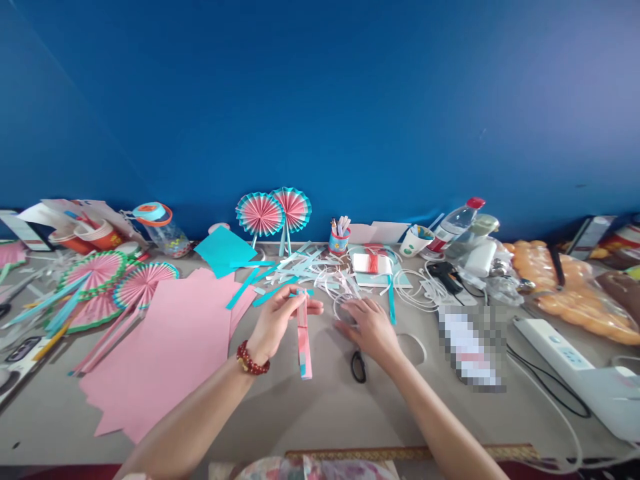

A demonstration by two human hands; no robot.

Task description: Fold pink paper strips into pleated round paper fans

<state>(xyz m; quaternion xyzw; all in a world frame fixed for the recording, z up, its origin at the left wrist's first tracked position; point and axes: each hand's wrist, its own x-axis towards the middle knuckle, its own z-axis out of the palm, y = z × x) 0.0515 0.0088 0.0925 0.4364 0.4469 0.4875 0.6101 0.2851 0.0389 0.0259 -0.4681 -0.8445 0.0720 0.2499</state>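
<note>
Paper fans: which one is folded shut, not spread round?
The pink-and-teal fan in the left hand: a narrow closed strip. The standing fans and the flat fans at left are open circles.

- Pleated paper strip (303, 340): pink with teal bands, folded shut into a narrow bar. It stands near upright, lower end on the table mid-width, upper end pinched by the left hand (277, 320).
- Clear ring-shaped item (341, 308): lies flat just right of the strip, under the right hand (367, 327) fingertips; type unclear.
- Scissors (358, 367): black handles, flat, beside the right wrist.
</note>
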